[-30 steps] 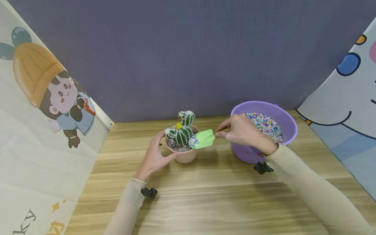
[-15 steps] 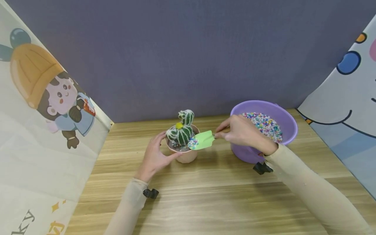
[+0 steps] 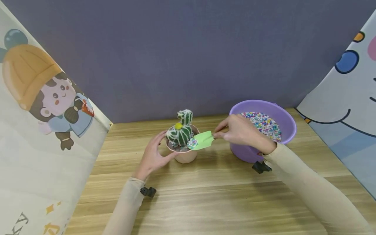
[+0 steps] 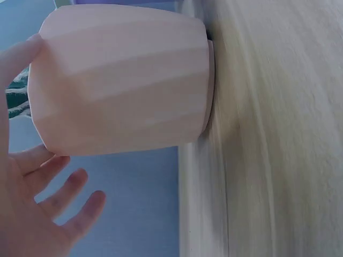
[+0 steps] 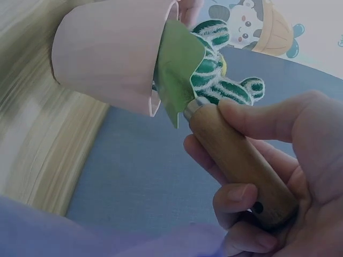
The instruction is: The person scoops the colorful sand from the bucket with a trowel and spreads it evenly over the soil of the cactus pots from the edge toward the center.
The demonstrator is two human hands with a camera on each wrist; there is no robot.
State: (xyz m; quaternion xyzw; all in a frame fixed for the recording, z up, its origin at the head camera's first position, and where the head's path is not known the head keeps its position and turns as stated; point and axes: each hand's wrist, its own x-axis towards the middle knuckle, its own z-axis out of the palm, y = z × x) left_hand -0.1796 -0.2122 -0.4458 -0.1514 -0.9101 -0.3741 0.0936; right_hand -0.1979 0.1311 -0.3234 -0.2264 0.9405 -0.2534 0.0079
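A pale pink flowerpot (image 3: 186, 157) stands upright on the table, holding a green striped cactus (image 3: 182, 135) with white fuzz and a yellow flower. My left hand (image 3: 153, 157) grips the pot at its rim, thumb on the near side and fingers on the left; in the left wrist view the other fingers spread off the wall. Around the wooden handle of a small green trowel (image 3: 202, 140) curl the fingers of my right hand (image 3: 239, 130). The blade reaches over the pot's right rim, tip beside the cactus, with colourful beads (image 3: 192, 143) at the tip.
To the right stands a purple bucket (image 3: 245, 152) holding many colourful beads (image 3: 265, 125), partly behind my right hand. A dark blue-grey panel (image 3: 188, 58) rises behind the wooden table (image 3: 205, 202). Printed sheets flank both sides.
The trowel's tip has dipped slightly into the pot, and the heap of beads on it looks smaller. Both hands keep their hold, nearly in place.
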